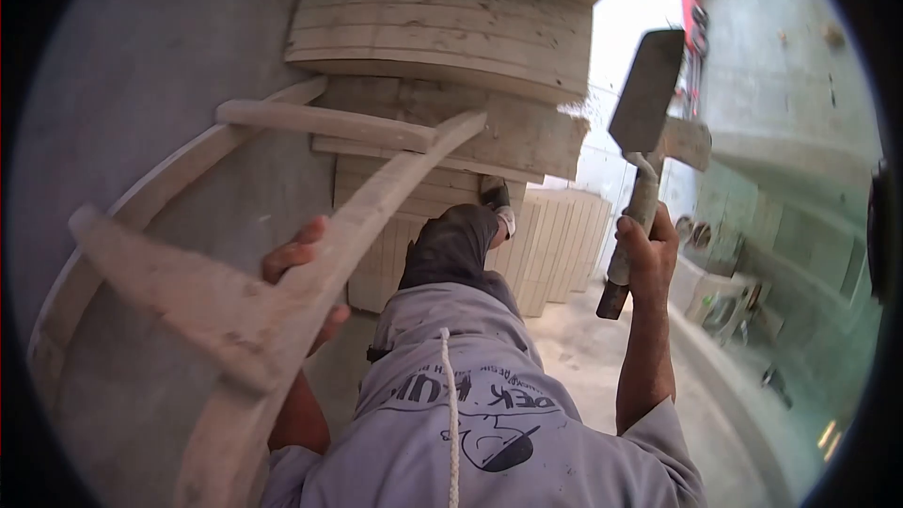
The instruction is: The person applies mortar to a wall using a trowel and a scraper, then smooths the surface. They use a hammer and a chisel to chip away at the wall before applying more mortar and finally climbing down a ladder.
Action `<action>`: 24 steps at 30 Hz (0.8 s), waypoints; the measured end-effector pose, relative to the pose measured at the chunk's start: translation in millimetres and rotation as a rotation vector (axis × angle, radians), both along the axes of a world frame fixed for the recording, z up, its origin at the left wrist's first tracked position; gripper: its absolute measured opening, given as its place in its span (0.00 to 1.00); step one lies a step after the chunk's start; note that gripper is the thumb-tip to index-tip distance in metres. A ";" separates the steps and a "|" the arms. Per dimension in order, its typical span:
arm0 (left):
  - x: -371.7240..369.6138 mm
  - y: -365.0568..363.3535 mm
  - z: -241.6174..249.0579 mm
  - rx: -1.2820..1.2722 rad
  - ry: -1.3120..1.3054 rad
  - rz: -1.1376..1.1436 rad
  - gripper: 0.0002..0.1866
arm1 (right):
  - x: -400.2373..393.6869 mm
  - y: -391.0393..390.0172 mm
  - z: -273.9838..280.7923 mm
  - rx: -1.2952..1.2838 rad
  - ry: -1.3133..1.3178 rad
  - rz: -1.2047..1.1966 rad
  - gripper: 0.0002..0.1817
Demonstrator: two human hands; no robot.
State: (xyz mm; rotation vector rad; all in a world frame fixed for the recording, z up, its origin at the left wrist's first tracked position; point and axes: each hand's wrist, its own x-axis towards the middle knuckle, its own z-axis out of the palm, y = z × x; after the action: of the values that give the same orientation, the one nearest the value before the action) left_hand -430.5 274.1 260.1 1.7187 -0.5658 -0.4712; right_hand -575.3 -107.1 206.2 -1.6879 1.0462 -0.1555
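My left hand (299,259) is wrapped round the near rail (353,226) of a wooden ladder, with the fingers showing on both sides of the rail. Two broad rungs join this rail to the far one, which lies along the grey wall. In my raised right hand (652,249) I hold a trowel (649,89), its flat blade pointing up. Behind the trowel, in the same grip, is what looks like a hammer (689,143); its head shows to the right and its handle end pokes out below my hand.
Stacked pale slabs or blocks (442,23) rise ahead, and more stand lower down (564,245). My shoe (497,196) is beside them. A grey wall (179,47) runs along the left. Cluttered objects (734,310) lie at the lower right, on a dusty floor (583,339).
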 end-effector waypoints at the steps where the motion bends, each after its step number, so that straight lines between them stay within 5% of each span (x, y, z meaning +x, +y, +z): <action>1: 6.3 -0.7 -8.7 -0.021 -0.086 -0.017 0.36 | -8.7 8.8 -8.5 -0.065 -0.077 0.060 0.17; 6: 38.7 -2.4 -47.7 -0.200 -0.542 -0.179 0.35 | -98.8 85.6 -93.8 -0.156 -0.229 0.044 0.18; 10: 46.0 -7.5 -56.9 -0.321 -0.433 -0.212 0.33 | -171.1 180.8 -145.2 0.355 -0.181 -0.373 0.19; 12: 52.5 -13.1 -56.0 -0.296 -0.403 -0.191 0.27 | -218.1 220.3 -169.1 0.416 -0.124 -0.431 0.25; 14: 51.8 -10.1 -51.4 -0.190 -0.491 -0.188 0.25 | -255.4 255.4 -174.4 0.551 -0.181 -0.561 0.19; 18: 33.5 -4.4 -48.7 -0.172 -0.287 -0.136 0.30 | -343.8 310.4 -228.8 0.585 0.064 -0.521 0.18; 20: 47.2 -5.2 -60.9 -0.208 -0.297 -0.130 0.34 | -370.6 330.2 -242.2 0.707 0.203 -0.516 0.26; 24: 56.8 -8.1 -66.1 -0.251 -0.348 -0.165 0.41 | -431.5 381.5 -339.4 0.640 0.093 -0.651 0.30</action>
State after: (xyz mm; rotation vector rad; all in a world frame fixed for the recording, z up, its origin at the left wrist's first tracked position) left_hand -373.7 266.1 194.1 1.5257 -0.9809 -0.2036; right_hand -1006.8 274.5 -133.3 -0.7540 1.4969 -0.1379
